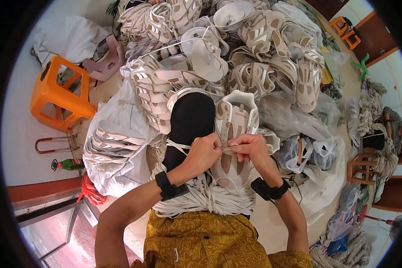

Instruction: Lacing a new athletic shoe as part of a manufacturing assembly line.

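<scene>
A beige and white shoe upper (240, 117) lies across my right thigh, its padded collar pointing away from me. Over its eyelet rows, my left hand (204, 154) pinches a pale shoelace (228, 149) between thumb and fingers. My right hand (251, 148) grips the same lace a little to the right, its fingers bent close to the upper. The eyelets under my fingertips are hidden. On my lap spreads a thick bundle of loose white laces (205, 198). My left leg in black trousers (192, 117) is beside the upper, with a lace strand across it.
Ahead is a large heap of similar uppers (210, 58). A stack of uppers (114, 145) rests on a white sack (116, 176) at left, near an orange stool (63, 91). Plastic bags (295, 152) lie at right. Another person (393, 123) sits at far right.
</scene>
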{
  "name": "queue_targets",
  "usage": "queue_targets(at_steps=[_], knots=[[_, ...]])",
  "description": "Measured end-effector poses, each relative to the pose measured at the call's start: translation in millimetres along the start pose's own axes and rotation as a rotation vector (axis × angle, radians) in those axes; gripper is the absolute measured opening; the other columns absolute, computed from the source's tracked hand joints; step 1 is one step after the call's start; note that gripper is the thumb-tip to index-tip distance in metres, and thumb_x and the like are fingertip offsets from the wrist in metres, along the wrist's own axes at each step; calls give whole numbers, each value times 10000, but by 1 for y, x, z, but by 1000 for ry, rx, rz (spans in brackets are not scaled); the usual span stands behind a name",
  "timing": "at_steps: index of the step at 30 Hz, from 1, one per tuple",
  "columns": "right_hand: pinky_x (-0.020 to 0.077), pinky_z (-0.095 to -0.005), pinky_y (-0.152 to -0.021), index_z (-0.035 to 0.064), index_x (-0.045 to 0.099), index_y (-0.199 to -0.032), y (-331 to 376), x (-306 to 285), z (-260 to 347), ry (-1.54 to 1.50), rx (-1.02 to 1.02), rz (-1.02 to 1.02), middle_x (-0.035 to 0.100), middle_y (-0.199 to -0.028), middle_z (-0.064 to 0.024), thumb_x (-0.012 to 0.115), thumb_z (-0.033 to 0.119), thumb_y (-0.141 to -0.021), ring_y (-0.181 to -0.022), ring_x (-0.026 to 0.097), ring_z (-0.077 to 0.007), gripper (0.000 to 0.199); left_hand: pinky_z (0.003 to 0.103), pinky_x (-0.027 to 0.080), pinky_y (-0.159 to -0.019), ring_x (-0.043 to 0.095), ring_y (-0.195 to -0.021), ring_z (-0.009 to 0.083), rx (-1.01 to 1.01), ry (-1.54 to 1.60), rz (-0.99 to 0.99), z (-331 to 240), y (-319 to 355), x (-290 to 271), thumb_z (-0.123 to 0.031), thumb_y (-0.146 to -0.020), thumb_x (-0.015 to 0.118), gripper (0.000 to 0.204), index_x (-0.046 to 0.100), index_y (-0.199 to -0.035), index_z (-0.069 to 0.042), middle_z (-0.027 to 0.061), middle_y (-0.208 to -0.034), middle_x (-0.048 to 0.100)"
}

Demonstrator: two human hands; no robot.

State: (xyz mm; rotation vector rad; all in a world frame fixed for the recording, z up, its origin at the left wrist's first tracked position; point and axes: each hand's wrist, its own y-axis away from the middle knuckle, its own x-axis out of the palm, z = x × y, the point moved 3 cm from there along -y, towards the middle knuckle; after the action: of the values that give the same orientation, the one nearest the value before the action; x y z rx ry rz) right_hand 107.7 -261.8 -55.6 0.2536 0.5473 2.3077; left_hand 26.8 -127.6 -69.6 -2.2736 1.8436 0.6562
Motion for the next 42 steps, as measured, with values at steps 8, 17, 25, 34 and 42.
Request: queue_targets(at_steps=[8,17,25,34,42], knots=[[277,-172,-359,-3,638,-751,-1,4,-2,-83,-2,12,529,-507,-10,616,54,-725,-405,460,-51,66,397,459,-525,582,-592,345,270,-530,-153,-20,4,8,-19,-677,544,45,515,-688,13,203,-622,563],[280,-165,-354,-12,636,-778,-3,0,-10,-161,-10,7,564,-558,-14,620,71,-737,-409,470,-47,94,399,461,-529,578,-630,366,278,-345,-141,-16,7,12,-14,-735,524,153,485,-883,2,201,-683,571],[283,-175,-336,0,610,-721,-12,0,-8,-113,-33,36,538,-496,-27,598,80,-749,-381,479,-53,85,394,461,-502,592,-617,329,471,-723,323,-27,-22,-16,-161,-761,591,210,485,-880,-25,162,-647,579],[336,-235,-358,-8,606,-724,-16,6,1,169,-202,-34,565,-535,-58,549,37,-730,-407,516,-102,73,345,451,-510,567,-603,248,738,-1033,323,-31,-16,-11,-245,-663,672,292,496,-776,-40,90,-585,534],[446,-414,-628,-7,602,-731,-41,15,6,954,-447,206,567,-699,-179,526,95,-674,-687,555,-368,138,309,435,-503,525,-563,204,832,-983,189,-20,-8,-14,-198,-699,630,217,481,-757,-52,54,-559,486]])
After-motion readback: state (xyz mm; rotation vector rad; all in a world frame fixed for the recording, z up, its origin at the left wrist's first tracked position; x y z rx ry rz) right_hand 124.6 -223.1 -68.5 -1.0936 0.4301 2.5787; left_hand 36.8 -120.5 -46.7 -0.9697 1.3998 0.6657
